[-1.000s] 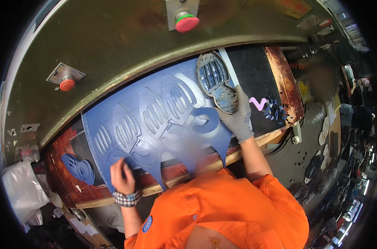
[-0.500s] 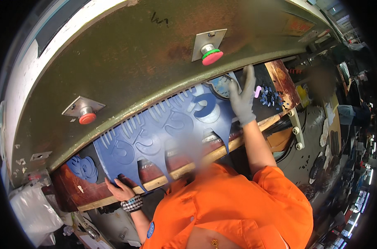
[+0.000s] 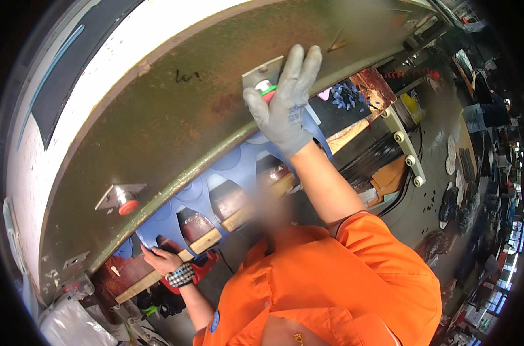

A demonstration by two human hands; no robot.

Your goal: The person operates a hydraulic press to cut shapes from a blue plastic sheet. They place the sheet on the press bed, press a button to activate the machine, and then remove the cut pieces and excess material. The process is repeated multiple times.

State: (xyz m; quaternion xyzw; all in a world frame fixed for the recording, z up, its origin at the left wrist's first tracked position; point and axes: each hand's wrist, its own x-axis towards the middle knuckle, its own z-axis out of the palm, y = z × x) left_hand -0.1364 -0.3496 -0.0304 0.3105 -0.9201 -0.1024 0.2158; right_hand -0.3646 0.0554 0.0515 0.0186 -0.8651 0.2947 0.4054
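Note:
My right hand (image 3: 288, 104), in a grey glove, is raised against the front of the green machine (image 3: 175, 109). Its fingers are stretched and apart, and the palm and thumb partly cover a red push button with a green ring (image 3: 267, 90). Bare, with a checked band at the wrist, my left hand (image 3: 164, 261) has its fingers extended at the near left corner of a blue sheet (image 3: 158, 222). Curved cut-outs run along the sheet's near edge. Much of the sheet is hidden under the machine's green front.
A second red button (image 3: 127, 206) sits on a metal plate at the left. Small blue scraps (image 3: 347, 96) are heaped on the dark board at the right. A wooden edge (image 3: 204, 241) borders the bed. White rollers on a bracket (image 3: 409, 158) stand at right; a clear plastic bag (image 3: 72, 323) lies lower left.
My right hand has moved up and left from above the sheet to the green-ringed button. The machine's front now covers more of the sheet. My left hand stays by the sheet's corner.

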